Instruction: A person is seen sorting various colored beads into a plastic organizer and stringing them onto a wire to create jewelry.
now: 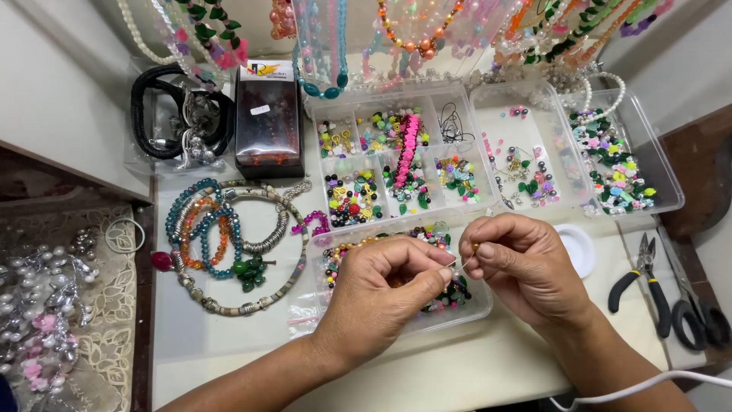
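— Grip? 
— My left hand and right hand are pinched on a thin wire, gold bead at its tip, above the bead tray by the worktop's front edge.
— Risk? 
— A slack pinch likely drops the bead among the others.

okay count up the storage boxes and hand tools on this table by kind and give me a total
Clear plastic bead boxes: 3, a divided box, a second box and a near box under the hands.
Dark lidded box: 1
Pliers: 1
Scissors: 1
Total: 6
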